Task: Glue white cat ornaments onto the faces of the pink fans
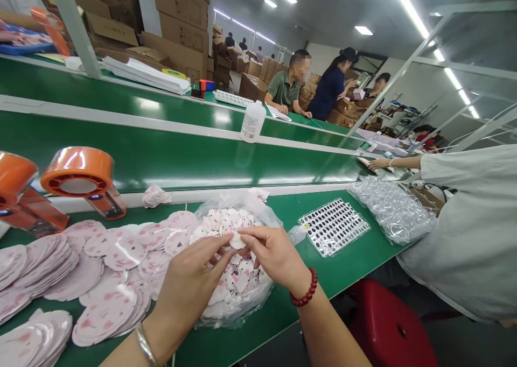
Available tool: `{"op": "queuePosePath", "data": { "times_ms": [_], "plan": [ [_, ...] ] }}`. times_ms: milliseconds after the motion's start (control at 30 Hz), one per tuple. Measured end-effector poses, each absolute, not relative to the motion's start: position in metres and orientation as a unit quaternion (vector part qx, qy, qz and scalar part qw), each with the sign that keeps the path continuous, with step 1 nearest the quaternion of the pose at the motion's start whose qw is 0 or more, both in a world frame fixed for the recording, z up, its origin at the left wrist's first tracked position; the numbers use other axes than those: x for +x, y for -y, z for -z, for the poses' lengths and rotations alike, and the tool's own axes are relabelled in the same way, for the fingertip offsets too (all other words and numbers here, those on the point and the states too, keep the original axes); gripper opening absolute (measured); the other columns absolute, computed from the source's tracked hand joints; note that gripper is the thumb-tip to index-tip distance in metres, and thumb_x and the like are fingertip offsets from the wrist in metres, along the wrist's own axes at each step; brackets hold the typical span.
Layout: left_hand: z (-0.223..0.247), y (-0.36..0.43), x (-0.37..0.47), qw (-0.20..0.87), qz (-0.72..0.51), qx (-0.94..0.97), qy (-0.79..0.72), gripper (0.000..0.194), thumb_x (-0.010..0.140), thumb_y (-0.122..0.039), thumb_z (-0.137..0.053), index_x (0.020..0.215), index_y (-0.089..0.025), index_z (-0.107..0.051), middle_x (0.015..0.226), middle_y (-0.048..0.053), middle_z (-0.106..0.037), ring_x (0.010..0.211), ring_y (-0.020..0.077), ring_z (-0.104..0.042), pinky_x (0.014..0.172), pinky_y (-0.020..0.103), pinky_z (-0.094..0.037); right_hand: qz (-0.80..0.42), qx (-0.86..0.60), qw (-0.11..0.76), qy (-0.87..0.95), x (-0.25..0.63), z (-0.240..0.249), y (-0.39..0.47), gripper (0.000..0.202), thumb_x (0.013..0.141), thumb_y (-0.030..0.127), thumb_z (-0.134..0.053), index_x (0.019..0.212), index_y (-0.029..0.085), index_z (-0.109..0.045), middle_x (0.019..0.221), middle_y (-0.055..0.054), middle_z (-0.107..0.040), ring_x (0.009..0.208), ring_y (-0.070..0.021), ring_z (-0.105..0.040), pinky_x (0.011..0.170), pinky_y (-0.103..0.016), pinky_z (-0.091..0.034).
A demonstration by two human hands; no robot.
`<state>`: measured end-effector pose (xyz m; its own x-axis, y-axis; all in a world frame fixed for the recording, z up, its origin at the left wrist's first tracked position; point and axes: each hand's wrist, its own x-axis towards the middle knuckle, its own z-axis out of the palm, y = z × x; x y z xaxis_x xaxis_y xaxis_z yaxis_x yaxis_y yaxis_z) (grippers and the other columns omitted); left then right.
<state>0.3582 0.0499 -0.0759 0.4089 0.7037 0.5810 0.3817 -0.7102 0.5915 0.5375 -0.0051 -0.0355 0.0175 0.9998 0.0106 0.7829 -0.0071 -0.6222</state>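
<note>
Over an open clear plastic bag [264,208] full of small white-and-pink animal-face pieces [242,278], both hands meet at one small white piece [237,241]. My left hand [194,275] pinches it from the left, a silver bangle on the wrist. From the right, my right hand [272,251], with a red bead bracelet, grips its edge between thumb and fingers. Left of the bag, round pink-patterned discs [125,248] lie in overlapping stacks. A sheet of dark oval stickers [334,226] and a small clear bottle [298,234] are to the right.
Two orange handheld fans [78,176] stand at the left. A white bottle [253,121] is on the ledge ahead. At the right are a bag of clear rings [393,208], a person in a light shirt [472,221] and a red stool [388,324].
</note>
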Motion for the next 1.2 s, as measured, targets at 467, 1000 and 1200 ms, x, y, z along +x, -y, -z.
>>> {"op": "queuePosePath", "data": {
  "times_ms": [467, 1000, 1200],
  "plan": [
    [0.079, -0.048, 0.357, 0.216, -0.388, 0.826, -0.347, 0.026, 0.094, -0.039, -0.055, 0.098, -0.024, -0.077, 0.090, 0.004, -0.081, 0.077, 0.0227, -0.076, 0.068, 0.033, -0.062, -0.223, -0.669, 0.217, 0.675, 0.544, 0.050, 0.013, 0.012, 0.097, 0.025, -0.068, 0.103, 0.024, -0.078, 0.093, -0.004, -0.074, 0.089, -0.0211, -0.067, 0.083, -0.033, -0.050],
    [0.077, -0.049, 0.358, 0.081, -0.450, 0.852, -0.256, 0.021, 0.100, -0.028, -0.053, 0.097, -0.018, -0.071, 0.084, 0.006, -0.078, 0.074, 0.0211, -0.075, 0.071, 0.032, -0.060, -0.367, -0.652, 0.325, 0.578, 0.538, 0.054, -0.010, 0.052, 0.108, 0.047, -0.034, 0.086, 0.015, -0.069, 0.081, -0.005, -0.071, 0.071, -0.0195, -0.075, 0.064, -0.029, -0.061],
    [0.085, -0.051, 0.355, 0.038, -0.417, 0.859, -0.296, 0.026, 0.100, -0.023, -0.051, 0.115, -0.010, -0.068, 0.096, 0.011, -0.079, 0.082, 0.0246, -0.076, 0.072, 0.036, -0.060, -0.231, -0.709, 0.194, 0.637, 0.545, 0.032, 0.011, 0.026, 0.097, 0.024, -0.067, 0.123, 0.021, -0.066, 0.128, -0.008, -0.065, 0.116, -0.0232, -0.064, 0.095, -0.035, -0.054]
  ]
}}
